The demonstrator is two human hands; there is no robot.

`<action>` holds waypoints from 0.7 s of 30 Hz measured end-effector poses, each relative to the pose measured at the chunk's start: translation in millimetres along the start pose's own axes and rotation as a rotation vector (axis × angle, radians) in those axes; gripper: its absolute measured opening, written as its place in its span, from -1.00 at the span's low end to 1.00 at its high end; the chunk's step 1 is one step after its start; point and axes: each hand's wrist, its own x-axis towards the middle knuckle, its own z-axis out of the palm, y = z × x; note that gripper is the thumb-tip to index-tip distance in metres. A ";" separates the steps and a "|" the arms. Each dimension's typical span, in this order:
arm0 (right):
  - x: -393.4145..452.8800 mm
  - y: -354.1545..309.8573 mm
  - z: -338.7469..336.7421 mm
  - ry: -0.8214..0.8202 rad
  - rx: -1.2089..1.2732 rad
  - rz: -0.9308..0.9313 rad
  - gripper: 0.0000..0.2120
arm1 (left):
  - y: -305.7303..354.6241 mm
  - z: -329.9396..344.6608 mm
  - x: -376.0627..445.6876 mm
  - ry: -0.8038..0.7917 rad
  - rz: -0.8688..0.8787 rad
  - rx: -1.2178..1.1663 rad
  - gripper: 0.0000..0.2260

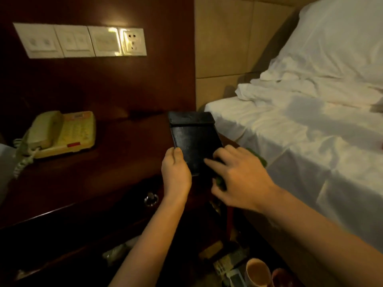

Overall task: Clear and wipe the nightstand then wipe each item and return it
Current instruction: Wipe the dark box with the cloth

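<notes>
Dark, reddish wood made up the nightstand bench (68,183), and one black leather-look folder (192,139) was held above its right front corner, near the edge of the bed (290,146). The left hand (176,172) gripped the folder's lower left edge, its fingers (175,152) curled round that edge. The right hand (238,177) lay on the folder's lower right part with fingers spread, pressing one green cloth (259,159) against it; only small bits of the cloth showed past the hand, at its far side and under the thumb.

One cream-yellow telephone (62,134) sat at the back left of the bench, handset in its cradle, coiled cord (22,160) hanging off the left side. It carried a small red label on its front edge and a printed strip near the top; none of that writing could be read.

Four white wall plates (79,40) ran in a row on the wooden panel above: three looked like switch plates, the fourth a socket. Their markings were too faint to read.

One drawer front with a single metal ring pull (151,198) showed below the bench top.

On the floor at the lower right stood one pale cup (258,270), its inside looking brown, with a dark reddish round thing (279,276) just beside it. Other small things lay near them in the dimness, too blurred to count or name.

White sheets and one pillow (342,38) covered the bed.
</notes>
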 end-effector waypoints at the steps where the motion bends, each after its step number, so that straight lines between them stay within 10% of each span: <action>1: 10.8 1.8 2.2 -0.023 -0.033 -0.019 -0.60 | 0.4 1.8 11.3 0.017 -0.023 0.044 -0.80; 6: 65.0 18.1 17.2 -0.009 -0.291 -0.151 -0.89 | 8.7 5.5 66.2 -0.040 -0.151 0.203 -0.69; 10: 94.1 46.9 52.6 -0.091 -0.281 -0.227 -0.72 | 6.3 -6.0 118.0 -0.132 -0.138 0.654 -0.70; 21: 198.2 104.6 121.3 -0.419 -0.286 -0.108 -0.67 | -15.2 7.8 189.4 -0.286 0.317 1.631 -0.70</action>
